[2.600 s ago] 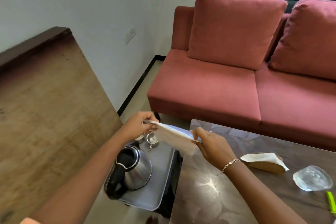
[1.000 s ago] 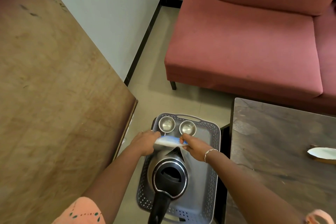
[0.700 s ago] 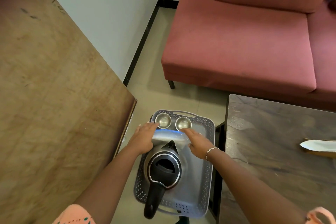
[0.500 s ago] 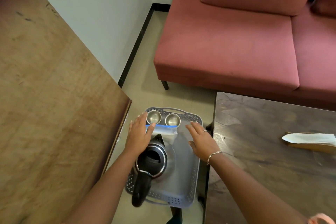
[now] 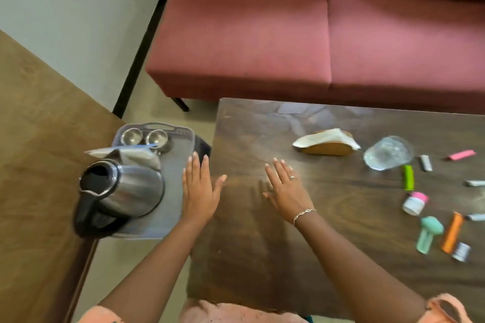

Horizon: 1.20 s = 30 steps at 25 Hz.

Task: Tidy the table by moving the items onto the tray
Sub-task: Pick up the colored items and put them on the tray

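Here the left hand (image 5: 199, 191) is stretched flat, palm down, over the right edge of the grey tray (image 5: 170, 207); its grip is slack, fingers straight, with nothing in it. Whether it touches the tray I cannot tell. The right hand (image 5: 286, 191) is held the same way above the dark wooden worktop (image 5: 262, 257), fingers spread, grip wide and empty, a ring on one finger and a chain at the wrist.

The tray sits just beside the worktop's left edge. On it stand a steel kettle (image 5: 131, 191) with a black handle and, at the far end, two small steel cups (image 5: 131, 136) side by side, with a folded cloth (image 5: 131, 153) lying between kettle and cups.

On the worktop, well to the right of the hands, lie a wooden napkin holder (image 5: 325, 143), a clear glass dish (image 5: 388, 156), a green tube (image 5: 408, 177), a small jar with a pink lid (image 5: 416, 203), a mint brush (image 5: 429, 233) and an orange tube (image 5: 451, 235). A red sofa (image 5: 262, 34) stands beyond the worktop
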{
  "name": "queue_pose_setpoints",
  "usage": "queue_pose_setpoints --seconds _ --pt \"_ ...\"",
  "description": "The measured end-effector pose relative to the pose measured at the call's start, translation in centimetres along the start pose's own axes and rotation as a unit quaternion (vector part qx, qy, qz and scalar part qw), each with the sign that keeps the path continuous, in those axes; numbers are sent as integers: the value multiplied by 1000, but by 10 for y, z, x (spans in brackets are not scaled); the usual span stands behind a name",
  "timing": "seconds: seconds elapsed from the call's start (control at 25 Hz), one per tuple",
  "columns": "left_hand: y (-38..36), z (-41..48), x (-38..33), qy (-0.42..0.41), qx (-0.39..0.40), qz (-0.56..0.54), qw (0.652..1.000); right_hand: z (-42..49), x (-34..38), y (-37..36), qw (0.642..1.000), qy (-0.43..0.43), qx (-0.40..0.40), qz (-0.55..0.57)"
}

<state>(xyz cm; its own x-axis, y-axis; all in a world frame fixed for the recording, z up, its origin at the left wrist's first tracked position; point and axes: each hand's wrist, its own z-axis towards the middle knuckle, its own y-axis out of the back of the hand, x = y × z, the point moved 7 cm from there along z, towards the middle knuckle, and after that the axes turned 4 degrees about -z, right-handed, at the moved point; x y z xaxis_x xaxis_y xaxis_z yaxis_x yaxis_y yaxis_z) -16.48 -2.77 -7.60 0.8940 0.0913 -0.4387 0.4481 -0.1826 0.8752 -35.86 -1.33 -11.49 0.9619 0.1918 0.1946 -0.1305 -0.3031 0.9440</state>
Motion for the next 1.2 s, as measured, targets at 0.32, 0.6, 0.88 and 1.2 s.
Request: queue_pose_setpoints --seconds 0.32,0.6,0.88,1.2 --pt "-108 -67 -174 -102 110 74 986 -134 -173 22 996 -83 -10 -17" --pt "-155 -73 -268 -206 179 121 954 -189 -264 21 978 -198 -46 42" --pt "-210 -71 -323 -264 254 146 919 -254 -346 -11 915 -364 -53 165" --pt "-275 -53 -381 -293 280 127 906 -285 -429 -46 771 -576 -99 253"
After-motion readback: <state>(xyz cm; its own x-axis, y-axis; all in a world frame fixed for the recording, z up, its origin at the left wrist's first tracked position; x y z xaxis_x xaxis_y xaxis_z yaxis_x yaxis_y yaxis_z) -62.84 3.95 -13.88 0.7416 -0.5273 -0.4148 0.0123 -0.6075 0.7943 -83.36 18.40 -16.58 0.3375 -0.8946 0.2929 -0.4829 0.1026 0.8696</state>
